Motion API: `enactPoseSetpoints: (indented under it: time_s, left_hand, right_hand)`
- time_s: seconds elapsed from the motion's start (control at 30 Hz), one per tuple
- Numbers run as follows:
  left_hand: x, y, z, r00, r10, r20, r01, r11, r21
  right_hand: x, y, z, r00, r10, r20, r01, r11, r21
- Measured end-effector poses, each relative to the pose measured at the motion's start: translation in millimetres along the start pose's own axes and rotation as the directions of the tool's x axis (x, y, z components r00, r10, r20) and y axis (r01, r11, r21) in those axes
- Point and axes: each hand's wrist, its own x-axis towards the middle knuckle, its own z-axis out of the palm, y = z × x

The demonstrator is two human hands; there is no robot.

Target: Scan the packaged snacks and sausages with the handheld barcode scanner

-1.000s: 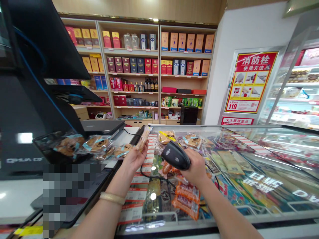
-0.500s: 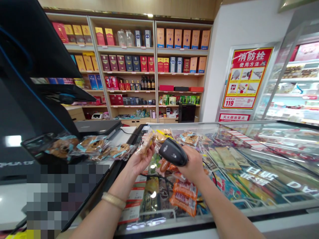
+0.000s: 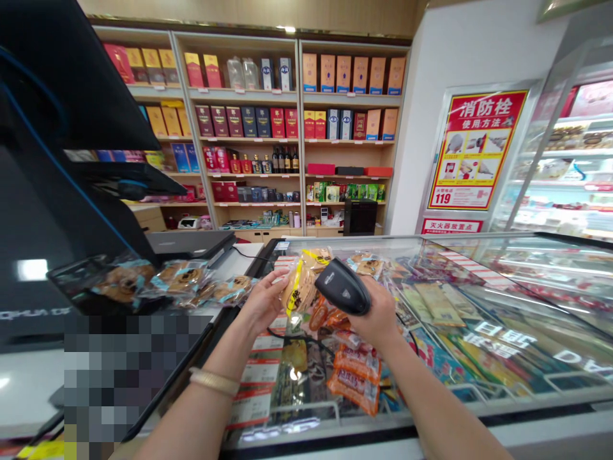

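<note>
My right hand (image 3: 378, 310) is wrapped round a black handheld barcode scanner (image 3: 342, 287), its head tilted to the upper left. At the left edge of a clear-wrapped round pastry (image 3: 297, 289) with a yellow strip, my left hand (image 3: 268, 297) has its fingers and thumb on the wrapper; the exact grip is partly hidden. Behind that one lies another yellow-strip pastry packet (image 3: 318, 257) on the glass freezer lid. A blue-strip pastry packet (image 3: 366, 264) sits beyond the scanner. Orange sausage packs (image 3: 355, 377) lie below my right hand.
More blue-strip pastry packets (image 3: 179, 278) lie to the left, beside the till's monitor stand (image 3: 62, 211). A black cable (image 3: 306, 338) runs over the freezer's glass lid (image 3: 479, 306). Shelves with boxed bottles (image 3: 253, 121) line the back wall.
The pastry in my left hand has turned from edge-on to face-up and moved slightly right and down. My left fingers have loosened along its edge. The scanner has shifted slightly right.
</note>
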Motion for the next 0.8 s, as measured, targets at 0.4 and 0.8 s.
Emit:
enactPoseSetpoints:
  time_s: [0.4,0.8]
  left_hand:
    - [8.2,-17.4,-16.9,0.996,0.049,0.069,-0.082,0.733,0.675]
    - [3.5,10.9,-44.4,0.695,0.699,-0.169,0.352,-0.126,0.927]
  right_hand:
    - [-0.8,0.9,-0.5,1.000,-0.015,-0.007,0.015,1.000,0.006]
    - [-0.7,-2.2,-0.7,0.999,-0.014,0.032,0.015,1.000,-0.017]
